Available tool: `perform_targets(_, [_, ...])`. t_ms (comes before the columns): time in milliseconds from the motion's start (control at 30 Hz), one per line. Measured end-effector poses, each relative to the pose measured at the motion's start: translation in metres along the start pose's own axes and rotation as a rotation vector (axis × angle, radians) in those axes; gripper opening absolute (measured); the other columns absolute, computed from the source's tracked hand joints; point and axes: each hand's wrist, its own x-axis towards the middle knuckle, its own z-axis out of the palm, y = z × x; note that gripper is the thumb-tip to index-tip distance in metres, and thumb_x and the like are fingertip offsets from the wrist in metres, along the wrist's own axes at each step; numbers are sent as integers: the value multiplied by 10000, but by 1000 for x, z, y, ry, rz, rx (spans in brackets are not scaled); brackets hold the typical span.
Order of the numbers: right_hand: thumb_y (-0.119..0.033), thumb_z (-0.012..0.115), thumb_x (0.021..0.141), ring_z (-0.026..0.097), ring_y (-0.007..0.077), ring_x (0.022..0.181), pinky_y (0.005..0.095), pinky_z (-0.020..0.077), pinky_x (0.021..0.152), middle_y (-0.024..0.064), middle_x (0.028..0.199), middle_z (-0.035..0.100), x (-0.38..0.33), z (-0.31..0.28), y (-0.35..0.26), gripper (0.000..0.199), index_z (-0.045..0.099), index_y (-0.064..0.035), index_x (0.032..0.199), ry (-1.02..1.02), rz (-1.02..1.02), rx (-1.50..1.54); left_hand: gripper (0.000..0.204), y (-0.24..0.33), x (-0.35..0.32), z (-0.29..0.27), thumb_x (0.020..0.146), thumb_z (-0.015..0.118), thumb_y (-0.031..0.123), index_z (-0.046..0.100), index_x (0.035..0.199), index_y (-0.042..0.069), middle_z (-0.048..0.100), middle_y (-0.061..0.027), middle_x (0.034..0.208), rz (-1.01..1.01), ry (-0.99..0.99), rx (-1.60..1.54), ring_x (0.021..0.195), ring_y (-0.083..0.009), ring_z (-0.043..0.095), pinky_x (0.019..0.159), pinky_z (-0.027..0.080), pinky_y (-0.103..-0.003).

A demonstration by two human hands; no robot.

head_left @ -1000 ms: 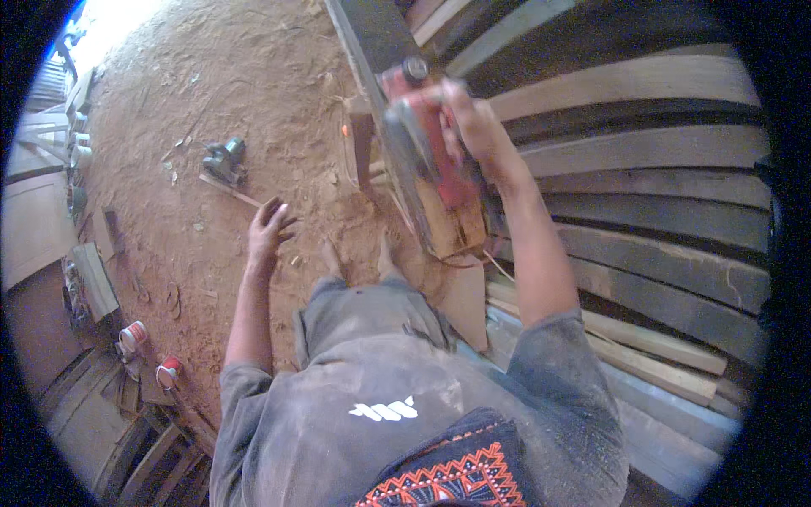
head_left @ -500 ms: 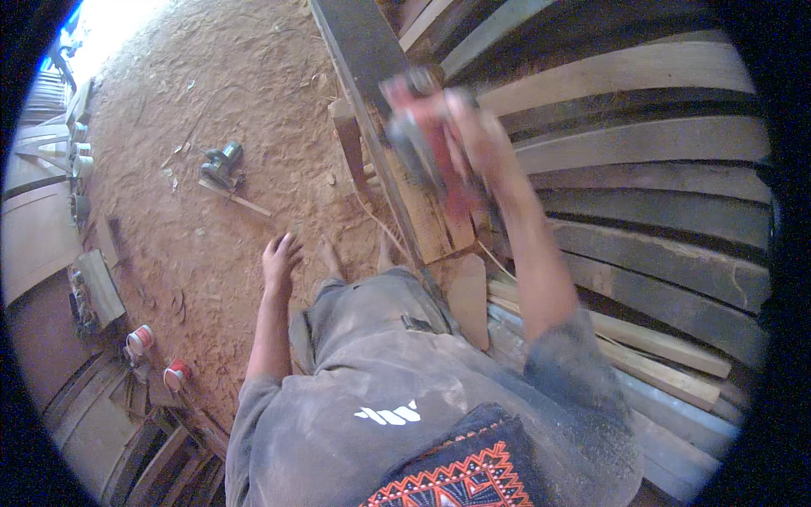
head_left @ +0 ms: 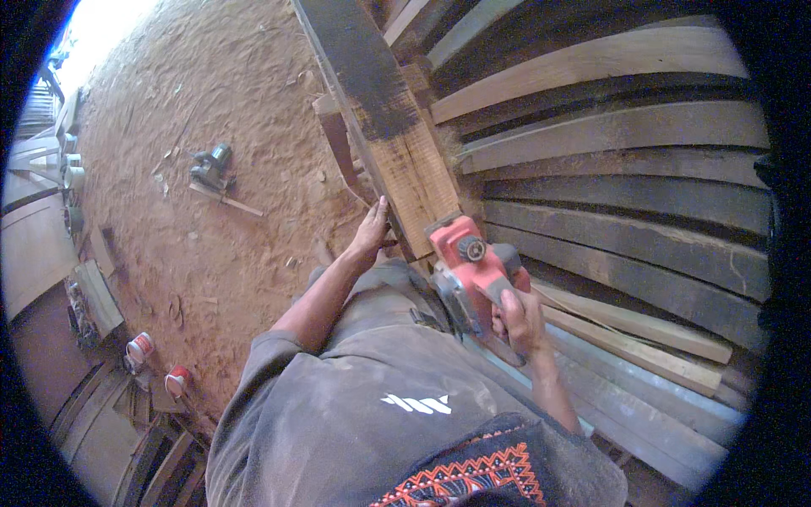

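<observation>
In my right hand (head_left: 521, 323) is a red electric planer (head_left: 473, 266), gripped by its rear handle. Its front end overlaps the near right corner of a long wooden beam (head_left: 414, 182). The near part of that beam shows bare, light wood, while its far part is dark. My left hand (head_left: 372, 230) lies against the beam's left side near the close end, with the fingers stretched out. How firmly it touches the wood I cannot tell.
Many stacked planks (head_left: 625, 144) fill the right side. A circular saw (head_left: 213, 165) sits on the sandy floor to the left, by a thin wood strip. Two red-and-white tubs (head_left: 139, 347) stand lower left. A wooden leg (head_left: 335, 139) props the beam.
The planer in my right hand has come back from over the beam to its near end. My left hand has moved right, from hanging free to the beam's side.
</observation>
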Motion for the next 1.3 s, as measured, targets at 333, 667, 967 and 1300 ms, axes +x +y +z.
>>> perform_targets(333, [-550, 460, 1029, 504, 119, 473, 304, 419, 475, 13, 606, 549, 302, 73, -229, 584, 704, -49, 856, -123, -511, 175, 822, 5, -5, -5, 1008, 532, 616, 335, 1561, 41, 462, -140, 1517, 30, -112, -132, 1372, -344, 467, 981, 516, -504])
perform_targets(667, [-440, 458, 1033, 541, 113, 506, 290, 434, 497, -6, 605, 561, 20, 35, -46, 502, 672, -40, 820, -53, -104, -67, 731, -11, 7, -22, 994, 660, 460, 412, 1499, -6, 533, -158, 1424, 32, -119, -187, 1249, -300, 565, 927, 561, -426])
perform_targets(967, [-530, 382, 1056, 576, 138, 605, 344, 467, 563, 37, 707, 623, 230, 82, -178, 596, 764, -75, 1006, -8, -617, -227, 760, -26, 17, -18, 983, 676, 454, 373, 1525, 16, 541, -157, 1432, 63, -103, -85, 1254, -321, 580, 913, 575, -493])
perform_targets(1300, [-553, 458, 1014, 461, 89, 504, 291, 368, 466, -37, 602, 493, 183, 71, -158, 545, 614, -70, 815, -179, -324, 32, 788, -21, 34, -31, 962, 658, 563, 444, 1476, 6, 615, -122, 1343, 237, -94, 223, 1141, -254, 636, 856, 545, -451])
